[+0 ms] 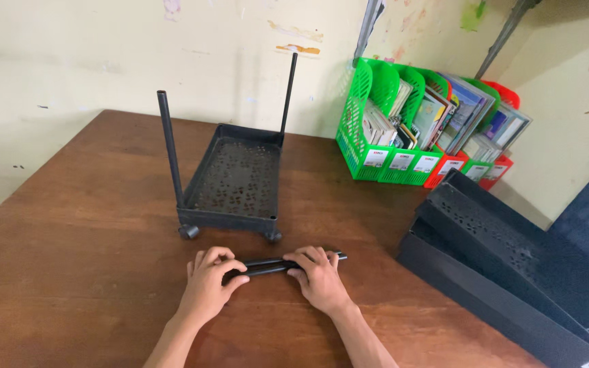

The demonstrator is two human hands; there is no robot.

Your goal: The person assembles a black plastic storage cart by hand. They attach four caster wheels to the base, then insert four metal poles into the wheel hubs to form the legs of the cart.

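Near the surface's (69,272) front edge, I have my left hand (207,283) and right hand (318,276) both clamped on a rod (267,266) lying flat, just before the tray (236,180); more trays (506,266) rest at its right edge.

2 hands (206,286) (318,276), black rod (270,265), wheeled tray (236,180)

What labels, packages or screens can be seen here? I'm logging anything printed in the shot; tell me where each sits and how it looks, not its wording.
White rectangular labels: on the low front faces of the green file holders, far right by the wall.
Similar white labels: on the red holder and the holders beside it, further right.
No packages or screens show.
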